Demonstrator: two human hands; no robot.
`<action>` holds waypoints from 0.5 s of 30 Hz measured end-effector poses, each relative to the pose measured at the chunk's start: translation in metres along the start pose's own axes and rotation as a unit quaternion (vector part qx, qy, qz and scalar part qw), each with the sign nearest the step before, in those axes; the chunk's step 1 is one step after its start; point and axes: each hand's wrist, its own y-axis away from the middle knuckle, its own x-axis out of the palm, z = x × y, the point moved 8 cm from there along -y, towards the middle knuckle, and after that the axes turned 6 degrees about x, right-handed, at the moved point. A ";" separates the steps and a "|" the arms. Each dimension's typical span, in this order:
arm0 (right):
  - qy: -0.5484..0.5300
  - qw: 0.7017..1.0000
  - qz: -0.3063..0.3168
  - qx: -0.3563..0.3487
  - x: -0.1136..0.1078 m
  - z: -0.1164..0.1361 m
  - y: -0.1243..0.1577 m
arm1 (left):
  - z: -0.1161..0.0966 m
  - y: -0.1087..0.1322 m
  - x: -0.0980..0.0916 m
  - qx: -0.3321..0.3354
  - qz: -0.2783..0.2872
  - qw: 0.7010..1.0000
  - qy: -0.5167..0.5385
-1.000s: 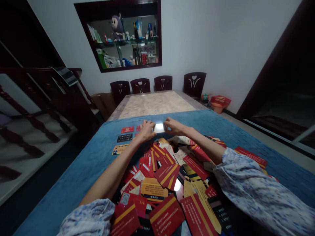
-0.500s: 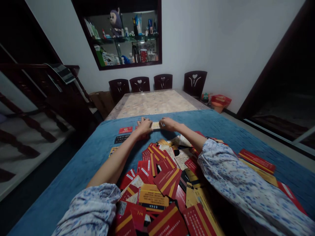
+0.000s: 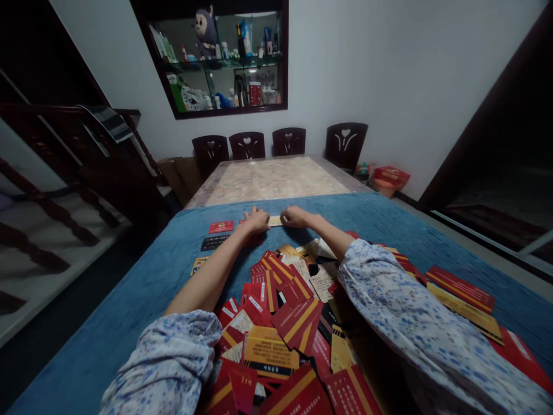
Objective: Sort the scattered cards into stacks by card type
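Observation:
Both my arms reach far across a blue cloth [image 3: 129, 311] on the table. My left hand [image 3: 256, 221] and my right hand [image 3: 295, 217] rest on the two ends of a pale yellow card [image 3: 275, 221], fingers curled down on it and pressing it to the cloth. A big loose heap of red, yellow and black cards [image 3: 285, 311] lies under and between my forearms. To the left of my left hand lie a red card [image 3: 221, 227], a black card [image 3: 215, 242] and a yellow card [image 3: 199, 266], each apart from the others.
More red and yellow cards [image 3: 462, 291] lie spread at the right on the cloth. Beyond the cloth the marble table top [image 3: 272, 178] runs to several dark chairs [image 3: 288, 141]. A wall niche with shelves [image 3: 224, 57] hangs behind. A stair rail [image 3: 86, 150] stands at the left.
Both hands have carried the pale card a little farther away and lowered it onto the cloth. My sleeves have slid forward over the heap.

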 end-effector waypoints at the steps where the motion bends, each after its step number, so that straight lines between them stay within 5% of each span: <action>1: 0.000 1.000 0.002 0.002 0.000 0.000 -0.001 | 0.000 -0.001 0.001 0.004 0.005 1.000 -0.005; 8: -0.008 1.000 0.014 0.007 0.001 -0.001 -0.005 | 0.000 -0.003 0.006 -0.005 0.049 0.998 -0.027; 15: -0.017 1.000 0.023 0.004 0.001 -0.001 -0.004 | -0.007 0.002 0.004 -0.001 0.035 0.999 -0.028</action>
